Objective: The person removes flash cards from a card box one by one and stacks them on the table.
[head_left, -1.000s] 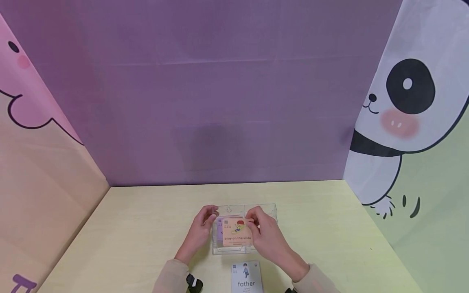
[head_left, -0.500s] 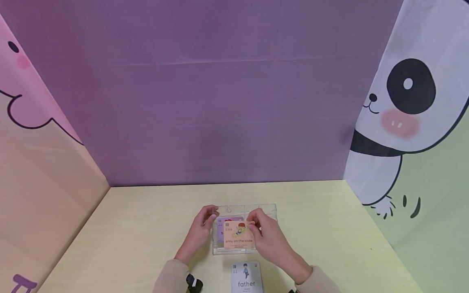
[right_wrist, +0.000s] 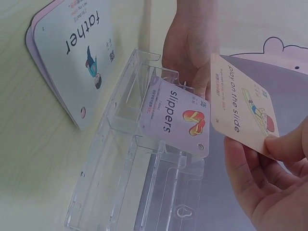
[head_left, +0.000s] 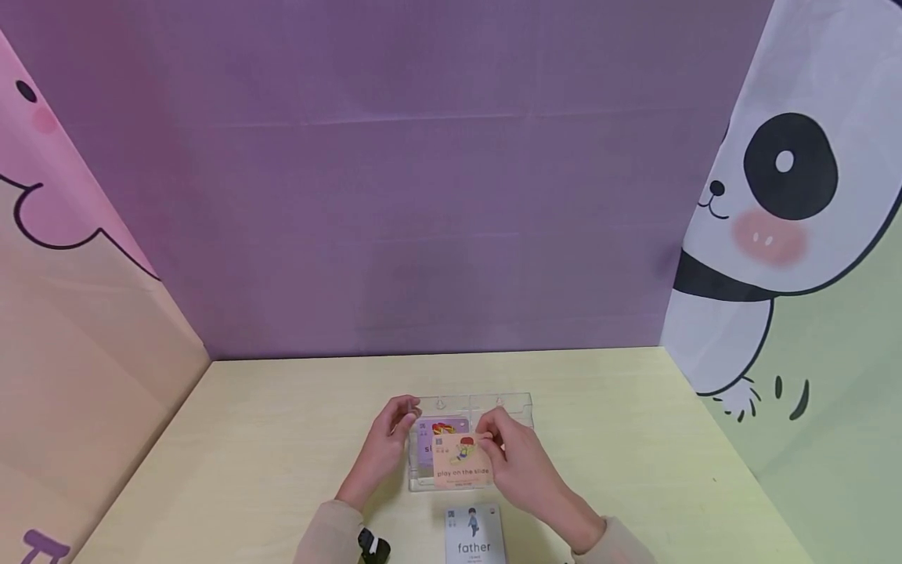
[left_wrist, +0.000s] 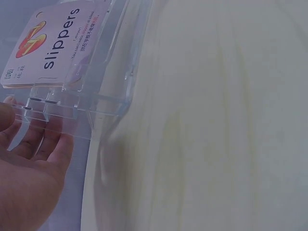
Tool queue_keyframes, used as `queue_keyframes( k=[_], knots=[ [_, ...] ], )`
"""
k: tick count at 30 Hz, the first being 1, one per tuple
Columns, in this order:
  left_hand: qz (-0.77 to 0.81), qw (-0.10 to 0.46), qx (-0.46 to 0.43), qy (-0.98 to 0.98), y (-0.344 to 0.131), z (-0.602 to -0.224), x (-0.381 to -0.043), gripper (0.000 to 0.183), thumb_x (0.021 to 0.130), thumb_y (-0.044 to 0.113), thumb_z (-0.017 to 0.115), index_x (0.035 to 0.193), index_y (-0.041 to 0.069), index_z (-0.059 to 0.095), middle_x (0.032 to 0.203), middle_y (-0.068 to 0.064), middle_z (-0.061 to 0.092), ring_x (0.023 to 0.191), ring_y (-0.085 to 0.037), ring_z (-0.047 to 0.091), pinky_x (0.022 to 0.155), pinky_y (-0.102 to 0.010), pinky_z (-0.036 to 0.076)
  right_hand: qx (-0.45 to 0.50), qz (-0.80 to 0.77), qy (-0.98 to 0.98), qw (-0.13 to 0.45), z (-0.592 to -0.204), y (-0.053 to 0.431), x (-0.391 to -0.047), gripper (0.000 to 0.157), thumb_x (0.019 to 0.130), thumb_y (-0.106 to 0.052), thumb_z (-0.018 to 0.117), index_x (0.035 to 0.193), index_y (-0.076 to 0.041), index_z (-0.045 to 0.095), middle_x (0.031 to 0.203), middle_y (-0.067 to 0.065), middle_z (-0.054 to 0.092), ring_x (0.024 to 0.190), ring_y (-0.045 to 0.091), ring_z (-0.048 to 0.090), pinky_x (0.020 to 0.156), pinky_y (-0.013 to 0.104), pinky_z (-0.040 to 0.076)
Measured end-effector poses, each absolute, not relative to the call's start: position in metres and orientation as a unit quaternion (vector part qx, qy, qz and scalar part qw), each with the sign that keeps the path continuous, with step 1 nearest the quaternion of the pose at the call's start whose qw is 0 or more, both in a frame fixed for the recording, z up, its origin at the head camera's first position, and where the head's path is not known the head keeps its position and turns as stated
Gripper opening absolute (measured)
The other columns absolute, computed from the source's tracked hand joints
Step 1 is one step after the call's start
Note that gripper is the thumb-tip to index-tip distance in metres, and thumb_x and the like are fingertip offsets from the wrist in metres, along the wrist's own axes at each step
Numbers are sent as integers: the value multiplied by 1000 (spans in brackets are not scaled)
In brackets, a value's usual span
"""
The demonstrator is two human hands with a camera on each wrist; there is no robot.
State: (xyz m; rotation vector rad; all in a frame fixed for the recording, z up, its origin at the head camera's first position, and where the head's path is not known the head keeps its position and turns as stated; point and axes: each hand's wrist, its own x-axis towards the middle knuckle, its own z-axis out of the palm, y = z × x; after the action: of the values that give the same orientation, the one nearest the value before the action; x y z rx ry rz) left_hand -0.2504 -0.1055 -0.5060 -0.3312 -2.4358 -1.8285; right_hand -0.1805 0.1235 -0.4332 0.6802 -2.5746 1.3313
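Your right hand (head_left: 520, 462) pinches the "play on the slide" card (head_left: 460, 465) by its right edge, thumb against fingers, at lower centre of the head view. Card is raised over the clear plastic box (right_wrist: 113, 125) and overlaps the lower right of the "slippers" card (right_wrist: 178, 118) in that view; your right wrist view shows the two cards apart. "Slippers" lies in the box's left compartment, picture facing out.

Your left hand (head_left: 385, 440) grips the box's left edge, thumb one side, fingers the other; left wrist view has them at the left of the frame, fingers seen through the plastic.

Box is on the bench (head_left: 282, 446). "Father" card stack (head_left: 475, 536) lies on the bench at bottom centre, just below the box and apart from it. Purple backdrop (head_left: 451, 196) behind, panda print (head_left: 789, 172) at upper right.
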Motion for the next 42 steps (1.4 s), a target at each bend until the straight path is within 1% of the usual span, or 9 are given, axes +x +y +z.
queue_keyframes(
  k=[4, 13, 23, 30, 42],
  knots=[
    [-594, 38, -106, -796, -105, -506, -250, 29, 98, 10, 50, 127, 8, 50, 120, -12, 59, 119, -27, 51, 107, -48, 36, 225, 445, -864, 76, -434, 125, -180, 16, 94, 0, 55, 99, -15, 51, 87, -5, 57, 74, 10, 53, 61, 21, 49],
    [-592, 41, -108, -797, -106, -507, -251, 29, 98, 10, 51, 127, 8, 50, 120, -11, 58, 119, -26, 51, 107, -48, 36, 224, 443, -866, 67, -434, 127, -177, 15, 93, 2, 56, 98, -12, 51, 88, -3, 59, 77, 12, 54, 65, 21, 50],
    [-590, 40, -109, -799, -105, -506, -249, 29, 99, 11, 50, 128, 8, 49, 121, -11, 58, 120, -27, 51, 108, -48, 35, 223, 439, -869, 56, -437, 131, -175, 16, 93, 1, 57, 97, -13, 51, 86, -5, 58, 75, 11, 53, 63, 21, 49],
    [-591, 39, -109, -798, -105, -506, -249, 30, 98, 10, 50, 128, 7, 49, 120, -11, 58, 120, -28, 51, 107, -48, 35, 215, 445, -869, 33, -438, 132, -174, 15, 94, 0, 55, 96, -14, 50, 85, -4, 58, 76, 11, 54, 62, 21, 49],
    [-591, 39, -110, -798, -106, -508, -251, 28, 99, 13, 49, 127, 9, 50, 121, -9, 58, 121, -27, 50, 108, -49, 34, 223, 442, -868, 37, -438, 132, -171, 16, 92, 1, 57, 96, -13, 50, 84, -3, 57, 74, 11, 52, 61, 21, 48]
  ],
)
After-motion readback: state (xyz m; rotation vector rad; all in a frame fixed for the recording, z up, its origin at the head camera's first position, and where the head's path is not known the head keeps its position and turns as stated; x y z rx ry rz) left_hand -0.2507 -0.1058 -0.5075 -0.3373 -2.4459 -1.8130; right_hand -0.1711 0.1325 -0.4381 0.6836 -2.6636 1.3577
